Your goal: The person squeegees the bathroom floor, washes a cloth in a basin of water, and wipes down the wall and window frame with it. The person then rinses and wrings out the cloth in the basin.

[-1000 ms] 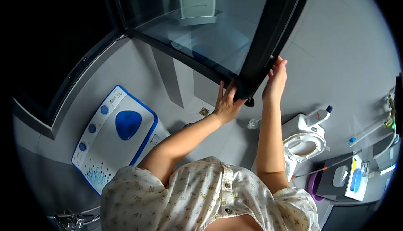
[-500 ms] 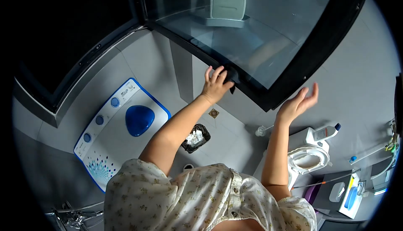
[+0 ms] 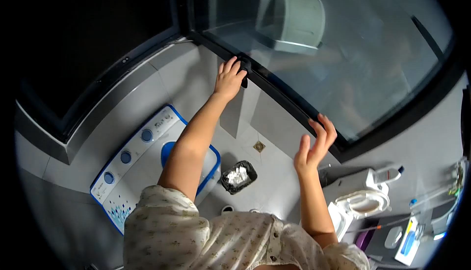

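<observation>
My left hand (image 3: 228,79) is closed on a bunched black cloth (image 3: 245,65), pressed to the lower bar of a black window frame (image 3: 279,89). One end of the cloth hangs below the bar. Further right, my right hand (image 3: 316,145) is raised with its fingers apart and holds nothing. Its fingertips overlap the same bar near the lower corner. Inside the frame is a large glass pane (image 3: 358,69), with faint reflections across it. A pale boxy object (image 3: 299,17) shows in the glass.
Below my left arm stands a white and blue washing machine (image 3: 142,172). A black-lined bin (image 3: 239,177) with white paper sits on the tiled floor near a drain (image 3: 259,146). A toilet (image 3: 363,204) is at the right, with a bottle (image 3: 387,175) on its tank.
My left hand has slid the black cloth leftward along the frame's lower bar. My right hand has shifted left and down, now overlapping the bar. The view has shifted too.
</observation>
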`<state>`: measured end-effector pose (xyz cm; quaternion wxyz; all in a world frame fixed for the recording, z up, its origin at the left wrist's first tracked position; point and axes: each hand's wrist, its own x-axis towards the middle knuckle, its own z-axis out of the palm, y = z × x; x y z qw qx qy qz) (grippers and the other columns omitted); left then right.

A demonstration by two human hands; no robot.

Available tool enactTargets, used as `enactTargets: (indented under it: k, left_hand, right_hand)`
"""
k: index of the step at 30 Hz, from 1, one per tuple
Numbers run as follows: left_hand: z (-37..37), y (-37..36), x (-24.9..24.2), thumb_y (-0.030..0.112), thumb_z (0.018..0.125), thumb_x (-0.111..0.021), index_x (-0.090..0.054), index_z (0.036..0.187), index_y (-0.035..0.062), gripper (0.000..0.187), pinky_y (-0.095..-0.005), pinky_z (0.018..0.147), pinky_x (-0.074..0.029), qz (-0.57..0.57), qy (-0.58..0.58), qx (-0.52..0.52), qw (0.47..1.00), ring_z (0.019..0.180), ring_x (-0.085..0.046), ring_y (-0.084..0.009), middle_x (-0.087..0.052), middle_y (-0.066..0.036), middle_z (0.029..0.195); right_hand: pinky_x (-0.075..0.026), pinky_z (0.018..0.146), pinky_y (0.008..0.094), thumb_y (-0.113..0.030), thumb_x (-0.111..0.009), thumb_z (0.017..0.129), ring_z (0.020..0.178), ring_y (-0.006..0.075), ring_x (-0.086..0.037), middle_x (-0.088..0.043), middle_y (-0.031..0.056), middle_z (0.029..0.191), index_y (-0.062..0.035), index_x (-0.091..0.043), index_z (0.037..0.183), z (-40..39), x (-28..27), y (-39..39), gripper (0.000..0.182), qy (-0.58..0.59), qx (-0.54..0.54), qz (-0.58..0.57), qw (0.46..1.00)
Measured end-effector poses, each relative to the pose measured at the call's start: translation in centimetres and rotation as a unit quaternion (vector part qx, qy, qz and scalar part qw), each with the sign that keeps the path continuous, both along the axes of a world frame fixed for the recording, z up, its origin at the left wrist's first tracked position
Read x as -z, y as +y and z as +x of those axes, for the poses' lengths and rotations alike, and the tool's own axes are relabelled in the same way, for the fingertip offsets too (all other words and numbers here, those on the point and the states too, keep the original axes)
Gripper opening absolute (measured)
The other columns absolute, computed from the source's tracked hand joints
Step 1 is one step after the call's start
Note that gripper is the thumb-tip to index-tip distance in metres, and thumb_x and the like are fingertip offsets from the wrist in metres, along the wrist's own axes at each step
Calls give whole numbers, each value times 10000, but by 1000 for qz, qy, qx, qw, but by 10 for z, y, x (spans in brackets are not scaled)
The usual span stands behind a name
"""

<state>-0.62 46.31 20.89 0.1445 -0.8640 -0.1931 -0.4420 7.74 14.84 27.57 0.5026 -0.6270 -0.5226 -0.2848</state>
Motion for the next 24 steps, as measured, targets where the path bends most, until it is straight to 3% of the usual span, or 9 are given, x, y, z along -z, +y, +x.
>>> enactTargets:
  k: [9, 11, 13, 15, 16, 17, 20, 22, 24]
  left_hand:
    - [-32, 132, 3, 86, 722, -674, -560, 1036, 104, 335, -471, 995, -331, -113, 21, -123, 986, 1270, -370, -317, -496, -127, 1260]
    - [-38, 151, -5, 101, 728, -692, -517, 1103, 80, 415, -455, 963, -399, -161, 23, -149, 975, 1207, -432, -348, -459, -152, 1291]
    - [-32, 186, -2, 85, 725, -683, -510, 1072, 55, 389, -433, 910, -436, -306, 0, -170, 937, 1119, -496, -371, -507, -191, 1204]
    - [-30, 223, 6, 79, 740, -655, -496, 1050, 40, 351, -415, 884, -444, -451, -131, -40, 882, 1046, -538, -388, -548, -220, 1123]
    - [-27, 229, 10, 71, 762, -620, -489, 1044, 38, 313, -396, 879, -436, -451, -207, -47, 867, 1015, -560, -354, -581, -199, 1044]
    - [-22, 233, 13, 69, 779, -597, -484, 1060, 39, 304, -380, 878, -433, -511, -262, -18, 818, 1023, -557, -307, -569, -170, 1076]
    - [-15, 221, 18, 65, 798, -566, -474, 1098, 52, 314, -359, 875, -425, -536, -303, 2, 788, 1013, -547, -269, -548, -145, 1098]
    - [-8, 188, 11, 67, 823, -548, -457, 1124, 68, 314, -352, 875, -416, -595, -354, 16, 721, 1018, -531, -258, -524, -135, 1123]
    - [1, 150, 9, 73, 833, -544, -453, 1125, 71, 306, -350, 879, -408, -611, -357, 23, 706, 1021, -519, -254, -516, -131, 1125]
  right_hand:
    - [-322, 963, 454, -267, -522, 880, 1142, 342, -421, -488, 194, 1208, 31, -577, 1015, -22, 23, 34, 332, 25, -12, -56, 998]
    - [-321, 962, 453, -273, -530, 872, 1142, 343, -421, -489, 195, 1200, 30, -579, 1011, -24, 24, 39, 337, 21, -5, -68, 997]
    - [-320, 963, 454, -275, -530, 872, 1138, 346, -423, -491, 194, 1194, 25, -582, 1004, -25, 23, 45, 331, 7, 4, -92, 996]
    - [-320, 963, 452, -293, -521, 881, 1131, 349, -428, -500, 192, 1178, 20, -580, 1007, -24, 24, 50, 342, 21, 1, -71, 997]
    - [-321, 962, 453, -303, -515, 886, 1129, 349, -429, -504, 192, 1172, 20, -579, 1006, -24, 21, 50, 351, 15, 10, -73, 997]
    - [-321, 962, 454, -314, -510, 892, 1127, 350, -430, -508, 192, 1166, 20, -578, 1006, -25, 19, 49, 359, 10, 19, -76, 997]
    - [-323, 960, 452, -323, -503, 897, 1124, 351, -431, -513, 191, 1161, 23, -577, 999, -24, 19, 41, 369, 15, 22, -72, 997]
    - [-322, 959, 450, -304, -513, 891, 1120, 349, -432, -516, 190, 1159, 23, -580, 989, -25, 16, 35, 348, 20, 16, -58, 998]
    - [-322, 958, 450, -293, -515, 886, 1120, 348, -433, -516, 190, 1158, 23, -582, 986, -24, 12, 24, 338, 17, 24, -67, 997]
